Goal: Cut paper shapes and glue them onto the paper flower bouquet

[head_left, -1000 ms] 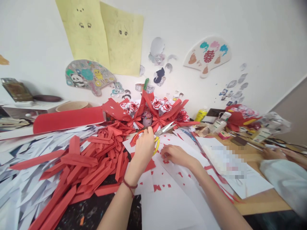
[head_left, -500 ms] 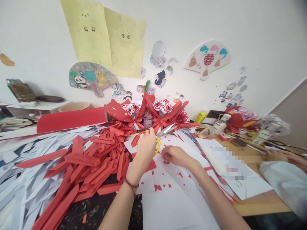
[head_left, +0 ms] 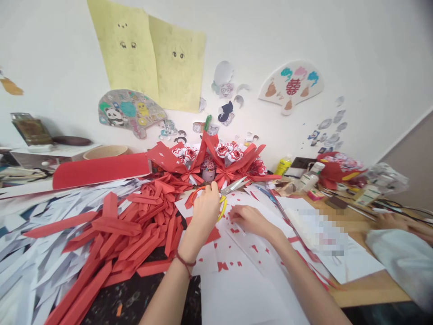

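Observation:
My left hand is closed at the handles of a pair of scissors. A yellow loop shows to its right and an orange-red loop to its left, while the slightly parted blades point to the upper right. My fingers hide the middle of the handles. Just right of the yellow loop, my right hand is low over white paper, its fingers curled inward; whatever they pinch, if anything, is hidden. Small red paper scraps are scattered over the white sheets. A red paper piece lies beside my left wrist.
Folded red strips and white strips are heaped on the left. Red-wrapped paper flowers stand against the wall. Bottles and a bagged item stand at the right. Another person's hand rests at the far right.
The view has tilted very slightly. Both hands and the scissors keep nearly the same places.

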`<control>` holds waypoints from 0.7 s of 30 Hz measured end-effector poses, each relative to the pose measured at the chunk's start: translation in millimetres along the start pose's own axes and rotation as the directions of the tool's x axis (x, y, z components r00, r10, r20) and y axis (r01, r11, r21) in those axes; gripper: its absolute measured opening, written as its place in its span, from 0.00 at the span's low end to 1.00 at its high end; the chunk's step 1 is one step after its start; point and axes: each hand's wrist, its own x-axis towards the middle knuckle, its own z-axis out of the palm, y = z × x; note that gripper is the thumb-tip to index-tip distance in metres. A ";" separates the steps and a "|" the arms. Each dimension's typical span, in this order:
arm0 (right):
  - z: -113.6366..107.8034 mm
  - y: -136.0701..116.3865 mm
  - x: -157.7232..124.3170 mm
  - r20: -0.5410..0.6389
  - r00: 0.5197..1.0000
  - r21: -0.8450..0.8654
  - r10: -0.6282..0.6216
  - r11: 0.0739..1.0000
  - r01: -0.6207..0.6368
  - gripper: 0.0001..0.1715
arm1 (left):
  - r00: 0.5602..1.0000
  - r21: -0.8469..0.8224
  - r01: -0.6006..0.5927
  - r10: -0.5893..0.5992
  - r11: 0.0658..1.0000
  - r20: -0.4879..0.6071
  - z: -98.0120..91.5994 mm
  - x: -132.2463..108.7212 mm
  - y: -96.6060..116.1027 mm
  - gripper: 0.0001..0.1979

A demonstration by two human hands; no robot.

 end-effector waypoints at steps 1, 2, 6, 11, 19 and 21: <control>-0.2 0.4 -1.1 -0.019 1.000 0.003 0.012 1.000 -0.012 0.07 | 1.000 -0.001 0.001 0.000 1.000 0.006 -0.5 0.1 0.0 0.05; -0.4 0.7 -2.4 -0.026 0.999 0.000 0.026 1.000 -0.026 0.06 | 1.000 -0.002 0.001 -0.001 1.000 0.011 -1.1 0.2 -0.1 0.05; -1.0 -1.0 -6.4 0.000 1.000 -0.078 0.031 0.996 -0.031 0.05 | 1.000 -0.008 0.002 -0.002 1.000 0.018 -1.8 0.0 -0.1 0.05; -3.0 -11.8 -6.1 0.051 0.998 -0.309 -0.045 0.949 0.059 0.06 | 1.000 -0.006 -0.006 0.006 1.000 0.013 0.3 -0.7 -0.5 0.05; 6.4 -21.8 -4.7 0.142 0.982 -0.623 -0.122 0.760 0.185 0.10 | 1.000 -0.008 -0.016 0.016 1.000 0.016 1.6 -0.4 -0.4 0.06; 9.9 -22.7 -5.1 0.167 0.978 -0.644 -0.129 0.737 0.207 0.11 | 1.000 -0.011 -0.015 0.016 1.000 0.024 0.6 -0.4 0.0 0.05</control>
